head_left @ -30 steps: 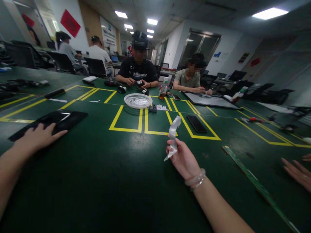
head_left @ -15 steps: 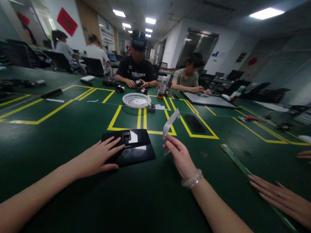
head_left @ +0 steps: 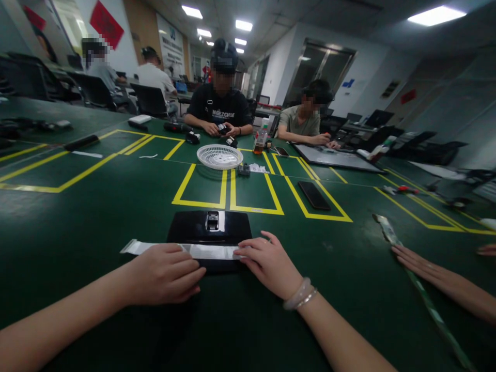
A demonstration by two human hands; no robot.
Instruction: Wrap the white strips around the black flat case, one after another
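A flat silvery-white ribbon cable (head_left: pixel 215 251) lies stretched across a glossy black base plate (head_left: pixel 228 227), which looks like a monitor stand foot with a square socket near its far edge. My left hand (head_left: pixel 166 274), fingers curled, holds the cable left of its middle, and the cable's left end sticks out past the plate. At the right end, my right hand (head_left: pixel 271 263) pinches the cable between thumb and fingers, by the plate's right edge. My fingers hide parts of the cable.
Ahead stand a white round basket (head_left: pixel 219 156) and a bottle (head_left: pixel 260 139). A black phone (head_left: pixel 313 195) lies within yellow tape lines. At right, another person's hand (head_left: pixel 416 263) rests on a long green strip (head_left: pixel 422 294). Two people (head_left: pixel 219 111) sit opposite.
My left hand has gone from lying flat on the plate to gripping the cable. My right hand has lowered the cable, now straightened across the plate. The plate is turned slightly and sits further right.
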